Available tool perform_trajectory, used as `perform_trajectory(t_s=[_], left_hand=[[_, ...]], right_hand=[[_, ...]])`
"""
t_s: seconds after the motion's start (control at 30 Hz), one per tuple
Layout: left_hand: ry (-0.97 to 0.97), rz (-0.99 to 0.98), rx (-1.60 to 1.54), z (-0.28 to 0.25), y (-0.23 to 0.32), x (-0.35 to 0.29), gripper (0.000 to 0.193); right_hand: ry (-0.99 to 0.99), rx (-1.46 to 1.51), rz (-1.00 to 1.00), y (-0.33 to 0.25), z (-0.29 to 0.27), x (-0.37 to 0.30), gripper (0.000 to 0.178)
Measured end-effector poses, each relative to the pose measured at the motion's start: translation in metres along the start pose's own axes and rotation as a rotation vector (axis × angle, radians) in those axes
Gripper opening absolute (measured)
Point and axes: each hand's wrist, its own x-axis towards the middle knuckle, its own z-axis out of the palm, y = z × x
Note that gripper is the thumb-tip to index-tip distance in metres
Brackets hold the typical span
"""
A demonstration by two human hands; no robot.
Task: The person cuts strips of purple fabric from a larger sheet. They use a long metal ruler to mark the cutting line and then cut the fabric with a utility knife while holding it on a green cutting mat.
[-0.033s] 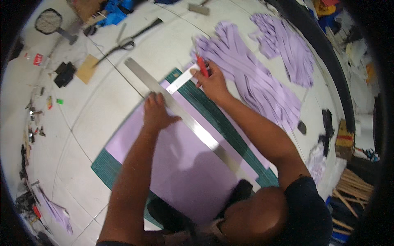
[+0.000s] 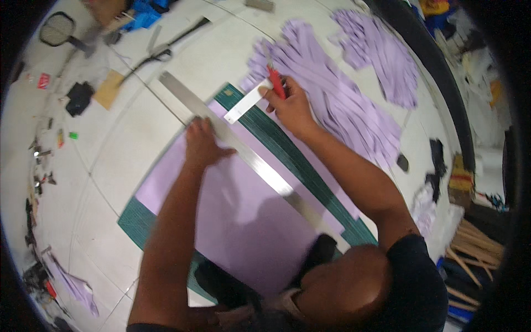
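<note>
My left hand (image 2: pixel 203 145) lies with its thumb spread on a sheet of lilac fabric (image 2: pixel 238 221), its fingertips at the edge of a long steel ruler (image 2: pixel 254 163). The ruler runs diagonally over the fabric, which rests on a green cutting mat (image 2: pixel 135 221). Closed fingers of my right hand (image 2: pixel 296 113) hold a red cutter knife (image 2: pixel 276 82), blade pointing away, together with a short white ruler (image 2: pixel 243 105). That short ruler lies across a bare strip of mat. Beyond the strip, a narrow lilac fabric strip (image 2: pixel 332 185) is partly covered by my right forearm.
Bundles of lilac strips (image 2: pixel 326 77) spread over the tiled floor at far right, beside a long black roll (image 2: pixel 437 61). Large scissors (image 2: pixel 160 55), brown paper (image 2: pixel 109 88) and a black object (image 2: pixel 80 98) lie at far left. Wooden sticks (image 2: pixel 470 243) are piled at right.
The whole view has shifted slightly. My right hand has moved a little to the right with the short ruler and knife, away from the long ruler. My left hand stays on the long ruler.
</note>
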Motion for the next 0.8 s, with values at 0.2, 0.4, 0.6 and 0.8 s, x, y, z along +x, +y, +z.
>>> perform_trajectory(t_s=[0.2, 0.4, 0.6, 0.8], left_hand=[[-0.084, 0.013, -0.014, -0.012, 0.007, 0.006, 0.116], [-0.104, 0.033, 0.033, -0.011, 0.008, 0.009, 0.112], [-0.108, 0.019, 0.089, -0.015, 0.013, 0.006, 0.108], [-0.025, 0.083, 0.169, -0.015, -0.004, 0.005, 0.102]], right_hand=[[0.172, -0.152, 0.287, 0.03, -0.168, -0.178, 0.047], [0.371, -0.183, 0.516, 0.102, -0.25, -0.333, 0.047], [0.332, -0.23, 0.476, 0.143, -0.242, -0.356, 0.042], [0.322, -0.209, 0.403, 0.151, -0.23, -0.345, 0.04]])
